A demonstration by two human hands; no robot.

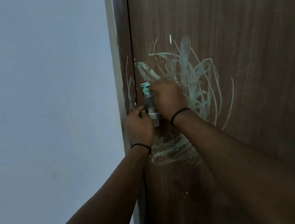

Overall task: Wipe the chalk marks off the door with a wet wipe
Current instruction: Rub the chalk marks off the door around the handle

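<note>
Head view looks at a brown door (225, 25) whose left edge meets its frame (123, 39) beside a pale wall (35, 89). Pale green chalk marks (193, 78) sprawl across the door near that edge, above, right of and below a metal handle (151, 109), with a few strokes crossing onto the frame. The right hand (168, 99) is clamped on a crumpled blue-green wet wipe (146, 89), pressing it against the door just above the handle plate, at the lower end of a thick chalk stroke. The left hand (139, 126) sits at the handle by the door's edge with its fingers curled; it seems to be gripping the handle, though the grip itself is partly hidden. Most of the scribble looks untouched, so the wiping appears to be at an early stage. To do this step well, the left hand would best brace the door so it does not swing under pressure, while the right hand presses firmly and works outward from the handle in overlapping strokes. Refolding the wipe to a clean face should avoid smearing chalk, and the strokes on the frame and under the handle are easy to miss.
</note>
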